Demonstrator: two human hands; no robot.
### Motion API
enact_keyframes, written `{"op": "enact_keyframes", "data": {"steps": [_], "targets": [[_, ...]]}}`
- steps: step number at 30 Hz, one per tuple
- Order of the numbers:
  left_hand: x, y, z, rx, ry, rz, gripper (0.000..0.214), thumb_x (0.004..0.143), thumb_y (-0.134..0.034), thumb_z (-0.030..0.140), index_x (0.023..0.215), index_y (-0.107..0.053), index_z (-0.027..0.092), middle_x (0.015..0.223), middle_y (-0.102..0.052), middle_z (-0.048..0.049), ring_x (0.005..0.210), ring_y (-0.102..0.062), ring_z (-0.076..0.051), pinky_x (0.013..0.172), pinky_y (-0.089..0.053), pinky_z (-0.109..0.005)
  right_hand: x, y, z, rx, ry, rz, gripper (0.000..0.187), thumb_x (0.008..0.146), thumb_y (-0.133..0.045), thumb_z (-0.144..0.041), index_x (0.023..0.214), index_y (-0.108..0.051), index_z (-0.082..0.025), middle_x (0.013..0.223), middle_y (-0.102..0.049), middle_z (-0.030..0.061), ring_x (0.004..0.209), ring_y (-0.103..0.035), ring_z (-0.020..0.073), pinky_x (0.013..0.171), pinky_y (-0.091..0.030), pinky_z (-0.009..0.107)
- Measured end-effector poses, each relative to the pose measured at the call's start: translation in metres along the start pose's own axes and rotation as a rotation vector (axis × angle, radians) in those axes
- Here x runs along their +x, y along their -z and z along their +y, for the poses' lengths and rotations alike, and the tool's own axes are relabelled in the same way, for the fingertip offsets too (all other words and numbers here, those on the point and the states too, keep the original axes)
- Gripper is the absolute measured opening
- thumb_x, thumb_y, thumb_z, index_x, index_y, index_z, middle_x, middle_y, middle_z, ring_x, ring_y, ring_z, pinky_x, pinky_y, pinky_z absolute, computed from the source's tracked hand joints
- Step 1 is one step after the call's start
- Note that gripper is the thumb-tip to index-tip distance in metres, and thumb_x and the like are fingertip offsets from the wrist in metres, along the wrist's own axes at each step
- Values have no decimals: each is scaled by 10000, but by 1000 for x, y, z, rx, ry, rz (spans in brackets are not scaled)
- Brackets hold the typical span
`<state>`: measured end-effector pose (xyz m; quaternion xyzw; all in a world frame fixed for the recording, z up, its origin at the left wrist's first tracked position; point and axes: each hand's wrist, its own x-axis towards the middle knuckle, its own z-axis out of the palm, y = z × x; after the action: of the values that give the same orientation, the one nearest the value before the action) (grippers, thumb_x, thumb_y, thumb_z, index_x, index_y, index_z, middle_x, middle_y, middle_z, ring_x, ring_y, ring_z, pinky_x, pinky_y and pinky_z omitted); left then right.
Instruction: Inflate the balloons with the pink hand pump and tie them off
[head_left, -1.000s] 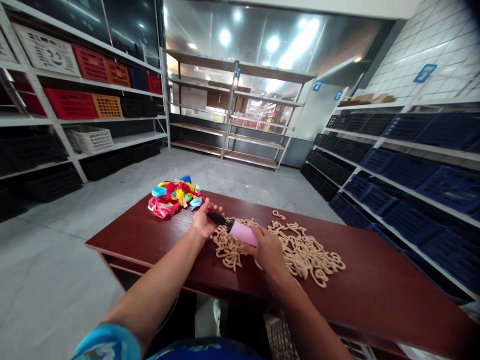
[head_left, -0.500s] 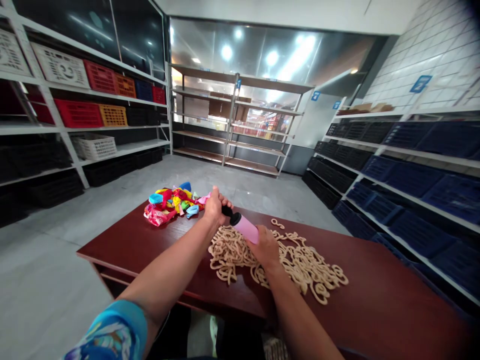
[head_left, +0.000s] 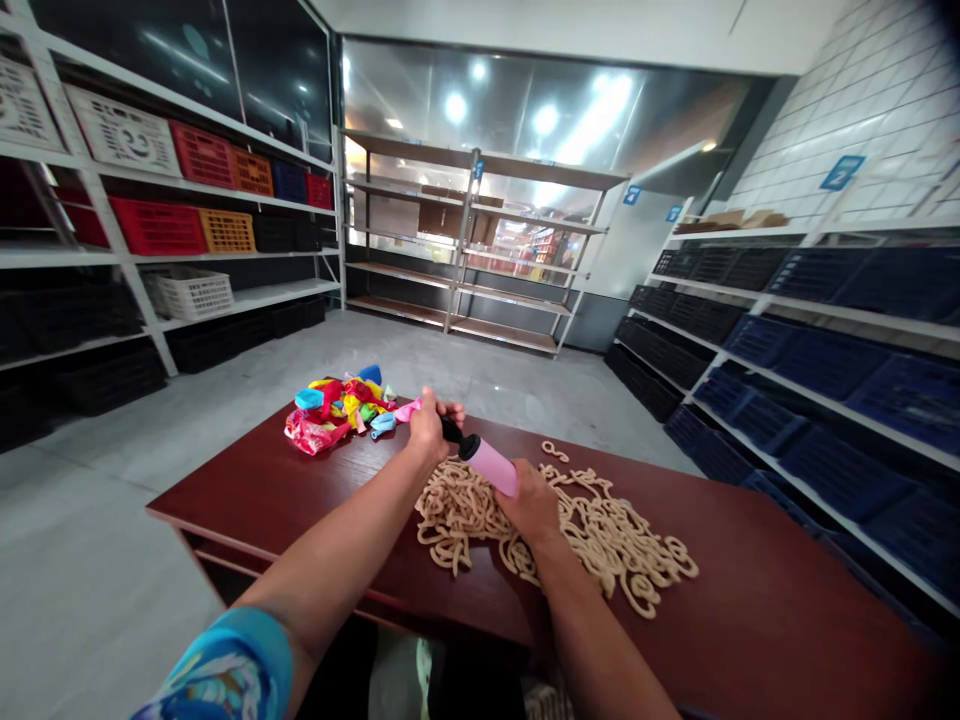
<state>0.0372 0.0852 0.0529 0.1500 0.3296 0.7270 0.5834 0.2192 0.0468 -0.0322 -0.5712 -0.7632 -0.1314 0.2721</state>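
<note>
Here, at twelve o'clock, the right hand point(head_left: 531, 502) is wrapped round the pink pump point(head_left: 491, 466); the left hand point(head_left: 429, 430), fingers half curled, holds its black end point(head_left: 454, 432) beside a pink balloon point(head_left: 407, 410). Best keep both hands in line.

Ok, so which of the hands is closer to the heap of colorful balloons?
Left. The left hand is just right of the balloons, at the black end of the pump; the right hand is farther right, on its pink barrel.
</note>
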Motion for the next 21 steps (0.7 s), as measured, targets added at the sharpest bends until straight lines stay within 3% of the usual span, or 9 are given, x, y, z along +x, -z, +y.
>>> {"op": "enact_keyframes", "data": {"steps": [4,9,13,17,21], "targets": [[4,-2,16,41,-84,26,439,796,-403,541,544,-316,192,515,-537,-30,391,-467,-101,416,-381,-232,1,1,2,2,-16,-15,240,742,-516,-296,958,-502,-192,827,-587,37,791,-550,188,654,-355,261],[10,-14,64,53,-174,13,355,809,-443,409,550,-326,195,490,-507,-18,367,-432,-96,391,-362,-228,5,6,4,40,-74,-30,258,728,-524,-302,965,-490,-204,838,-590,31,778,-551,181,635,-351,260],[11,-21,93,58,-222,6,343,805,-442,400,556,-322,197,484,-497,-18,365,-430,-103,376,-358,-230,9,9,7,64,-100,-46,279,710,-555,-303,962,-488,-203,833,-593,26,769,-549,175,625,-335,253],[10,-21,92,59,-245,6,343,800,-438,400,553,-316,196,486,-498,-18,362,-428,-103,368,-359,-231,8,5,14,55,-128,-106,269,703,-571,-320,932,-497,-200,802,-595,22,725,-550,168,578,-302,245],[5,-19,67,84,-236,20,337,816,-395,375,543,-327,189,478,-507,-18,353,-435,-103,370,-358,-230,4,-2,18,47,-82,-106,250,705,-561,-331,904,-498,-195,786,-600,28,706,-552,169,562,-291,245]]}}
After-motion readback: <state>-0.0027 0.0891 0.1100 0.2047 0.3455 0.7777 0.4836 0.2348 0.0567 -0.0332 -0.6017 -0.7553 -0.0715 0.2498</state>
